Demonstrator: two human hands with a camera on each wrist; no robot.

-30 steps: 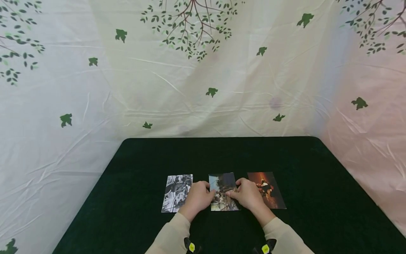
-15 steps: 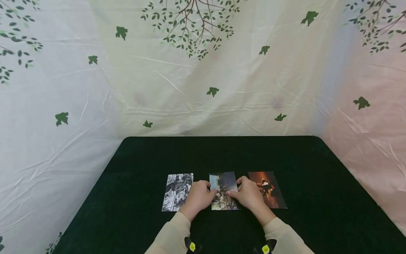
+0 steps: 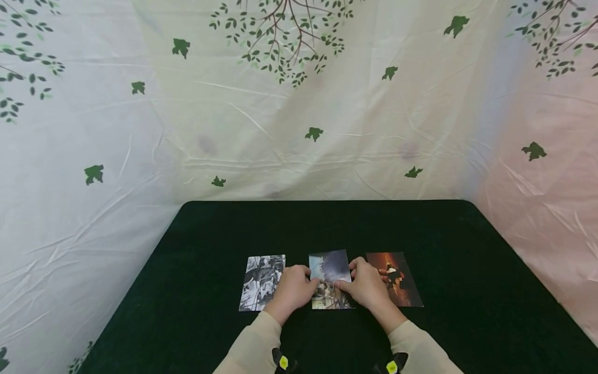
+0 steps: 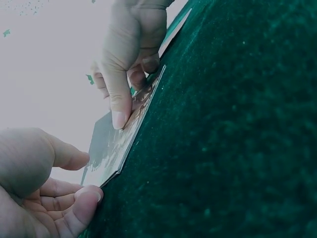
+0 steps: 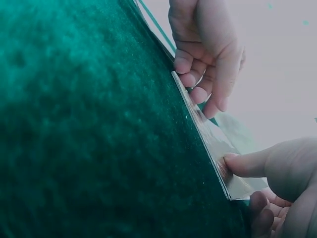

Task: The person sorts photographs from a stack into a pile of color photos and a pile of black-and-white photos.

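Note:
The middle picture card [image 3: 329, 264], with a pale blue and grey upper part and a busy scene below, lies between both hands. Its edge shows thin layers in the right wrist view, like a small stack of cards [image 5: 212, 140]. My left hand [image 3: 295, 286] pinches the left edge with thumb and fingers. On the right edge, my right hand [image 3: 367, 285] grips with its thumb on the card's face and fingers at the side. The far end is tilted up a little. Part of the card's face is hidden under the thumbs.
A black-and-white picture card [image 3: 259, 283] lies left of the left hand, partly covered by it. Right of the right hand is a dark card with orange figures [image 3: 405, 291]. All sit on a dark green cloth-covered table [image 3: 299, 228], with a leaf-patterned curtain [image 3: 261, 119] behind.
The far edge of the middle card has risen slightly and its upper part looks paler and shinier. Both hands stay nearly in place; the head view has shifted a little.

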